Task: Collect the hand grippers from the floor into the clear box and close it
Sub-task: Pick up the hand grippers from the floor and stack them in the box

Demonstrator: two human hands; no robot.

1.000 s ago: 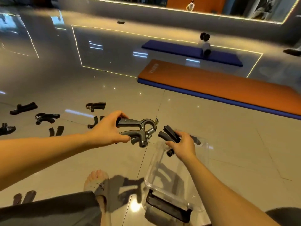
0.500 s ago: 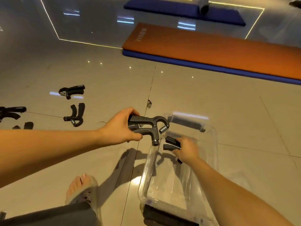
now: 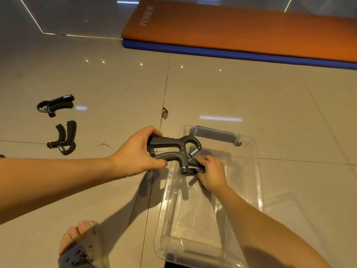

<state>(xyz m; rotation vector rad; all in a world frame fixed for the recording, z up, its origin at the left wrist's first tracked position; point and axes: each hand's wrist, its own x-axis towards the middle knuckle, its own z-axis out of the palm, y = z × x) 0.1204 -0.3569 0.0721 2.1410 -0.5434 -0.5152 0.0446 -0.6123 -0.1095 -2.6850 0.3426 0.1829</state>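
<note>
My left hand [image 3: 137,154] grips the handles of a grey hand gripper [image 3: 173,149] with a steel spring, held just over the left rim of the clear box [image 3: 255,171]. Inside the box, my right hand [image 3: 211,174] is closed on a black hand gripper [image 3: 195,167], mostly hidden under my fingers and the grey one. Two more black hand grippers lie on the floor to the left, one farther away [image 3: 55,105] and one nearer [image 3: 63,138].
An orange mat on a blue one [image 3: 241,33] lies across the floor beyond the box. A small chip [image 3: 164,113] marks the tile seam. My sandalled foot [image 3: 81,246] stands at the bottom left. The clear lid [image 3: 286,209] lies right of the box.
The view has tilted down toward the box. My right hand has lowered the black gripper deeper into the box, and my left hand has brought the grey gripper over the box's edge.
</note>
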